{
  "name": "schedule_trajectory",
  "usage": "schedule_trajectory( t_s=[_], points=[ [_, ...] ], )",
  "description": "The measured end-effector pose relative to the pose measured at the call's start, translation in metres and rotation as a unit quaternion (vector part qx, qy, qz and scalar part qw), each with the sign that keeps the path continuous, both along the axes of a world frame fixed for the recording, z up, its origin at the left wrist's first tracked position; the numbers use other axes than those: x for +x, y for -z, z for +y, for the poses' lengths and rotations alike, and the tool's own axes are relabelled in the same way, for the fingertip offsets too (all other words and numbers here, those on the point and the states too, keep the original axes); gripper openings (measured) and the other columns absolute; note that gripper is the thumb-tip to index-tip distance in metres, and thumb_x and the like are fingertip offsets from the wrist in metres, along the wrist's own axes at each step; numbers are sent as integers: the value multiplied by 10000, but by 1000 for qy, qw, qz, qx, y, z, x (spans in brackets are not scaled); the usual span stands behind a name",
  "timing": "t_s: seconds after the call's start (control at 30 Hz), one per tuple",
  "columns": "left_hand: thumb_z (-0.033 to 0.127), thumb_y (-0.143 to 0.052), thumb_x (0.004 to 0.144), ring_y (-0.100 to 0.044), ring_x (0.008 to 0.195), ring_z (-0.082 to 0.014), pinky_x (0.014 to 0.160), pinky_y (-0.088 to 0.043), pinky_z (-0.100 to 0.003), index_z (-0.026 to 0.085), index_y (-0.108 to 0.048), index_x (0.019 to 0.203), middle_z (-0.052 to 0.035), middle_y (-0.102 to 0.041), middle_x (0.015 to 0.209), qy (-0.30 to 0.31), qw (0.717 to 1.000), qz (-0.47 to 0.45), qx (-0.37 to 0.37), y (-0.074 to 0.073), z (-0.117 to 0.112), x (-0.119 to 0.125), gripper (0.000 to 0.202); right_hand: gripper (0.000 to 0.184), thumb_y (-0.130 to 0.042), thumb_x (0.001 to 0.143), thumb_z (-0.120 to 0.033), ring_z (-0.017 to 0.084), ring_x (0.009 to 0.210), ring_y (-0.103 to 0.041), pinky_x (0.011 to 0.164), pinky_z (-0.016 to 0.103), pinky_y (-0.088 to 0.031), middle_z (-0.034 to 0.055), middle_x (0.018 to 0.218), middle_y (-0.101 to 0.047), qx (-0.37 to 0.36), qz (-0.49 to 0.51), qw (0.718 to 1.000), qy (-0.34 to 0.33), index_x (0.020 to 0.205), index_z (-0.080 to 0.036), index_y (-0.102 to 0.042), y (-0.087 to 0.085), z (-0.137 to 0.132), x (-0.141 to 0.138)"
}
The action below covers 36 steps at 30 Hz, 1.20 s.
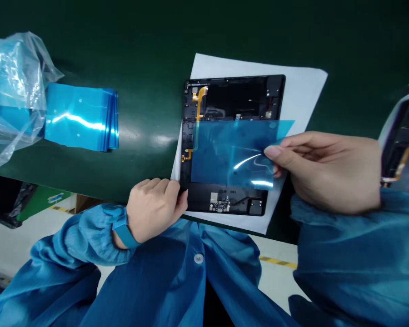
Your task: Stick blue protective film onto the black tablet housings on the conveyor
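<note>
In the head view, an opened black tablet housing (238, 97) lies on a white sheet (305, 93), its orange ribbon cable (199, 106) and small circuit board (220, 204) exposed. A see-through blue film (221, 150) covers the middle of the housing; whether it touches the parts beneath I cannot tell. My right hand (330, 168) pinches this film by its right side between thumb and fingers. My left hand (157, 206), a blue band around its wrist, is closed at the housing's lower left corner, thumb along the near edge; its fingertips are hidden.
At the left, a stack of shiny blue films (78, 118) sticks out of a clear plastic bag (15, 100). Another opened device (404, 141) is partly visible at the right edge. The dark green table (146, 113) ends just in front of my body.
</note>
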State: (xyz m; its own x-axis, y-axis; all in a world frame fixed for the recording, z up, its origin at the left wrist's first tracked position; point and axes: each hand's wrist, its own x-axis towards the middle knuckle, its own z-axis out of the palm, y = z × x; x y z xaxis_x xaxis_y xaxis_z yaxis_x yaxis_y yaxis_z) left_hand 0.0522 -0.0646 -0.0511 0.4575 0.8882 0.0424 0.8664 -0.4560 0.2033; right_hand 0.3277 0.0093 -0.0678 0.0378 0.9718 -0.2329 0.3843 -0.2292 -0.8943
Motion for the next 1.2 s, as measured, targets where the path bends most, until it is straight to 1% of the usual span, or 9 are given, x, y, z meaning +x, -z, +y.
schedule_trajectory(
  t_s=[0.1,0.17,0.23,0.3,0.43,0.53,0.77,1.0,1.2],
  points=[
    [312,-543,983,-523,626,-168,568,-371,-319,157,-588,902,-30,-605,728,67,997,-38,-1,1,17,-16,181,382,-881,691,-502,102,467,-581,442,221,-528,16,569,-643,18,-1,1000,-1,769,-154,-743,4,0,1],
    [299,-532,996,-557,717,-180,608,-399,-320,148,-586,1067,-54,-644,844,124,990,-61,-8,3,29,-27,175,372,-878,702,-492,100,461,-578,439,220,-526,16,568,-641,27,1,1000,-6,773,-153,-741,6,-1,2],
    [291,-550,995,-569,768,-180,629,-411,-318,158,-576,1135,-62,-661,919,162,983,-80,-21,7,39,-33,195,349,-871,722,-472,96,464,-578,442,214,-525,16,571,-641,32,1,999,-10,783,-153,-744,6,-2,3],
    [292,-580,980,-567,784,-182,637,-410,-321,163,-584,1127,-63,-667,946,179,979,-92,-24,11,44,-35,195,320,-865,740,-447,97,477,-588,448,211,-527,16,580,-644,33,-5,999,-13,791,-155,-747,6,-3,4],
    [295,-615,955,-545,771,-186,623,-389,-330,159,-598,1099,-61,-670,931,184,977,-107,-16,15,46,-34,199,233,-860,767,-367,98,495,-599,453,210,-526,18,602,-657,40,-30,998,-24,819,-161,-764,6,-4,5],
    [287,-631,942,-538,761,-186,615,-384,-332,152,-603,1091,-60,-670,922,187,976,-112,-14,16,46,-32,203,208,-870,756,-339,104,491,-598,447,219,-526,15,593,-651,43,-31,998,-21,814,-168,-766,7,-4,6],
    [303,-619,945,-545,761,-189,619,-388,-338,157,-608,1090,-60,-678,917,186,977,-108,-13,16,47,-33,207,231,-879,740,-366,97,460,-583,416,209,-514,4,570,-639,40,-32,998,-22,784,-174,-758,4,-3,3],
    [310,-600,952,-544,768,-191,619,-393,-341,163,-610,1101,-59,-678,927,185,977,-107,-20,17,46,-33,209,169,-873,750,-312,101,472,-599,427,206,-528,9,580,-654,48,-31,998,-25,790,-186,-768,4,-2,4],
    [300,-621,941,-542,770,-196,621,-389,-344,152,-612,1091,-62,-675,922,188,976,-110,-17,16,47,-32,211,178,-871,754,-316,99,471,-604,432,201,-527,13,582,-658,45,-40,998,-30,800,-178,-769,4,-2,4]
  ],
)
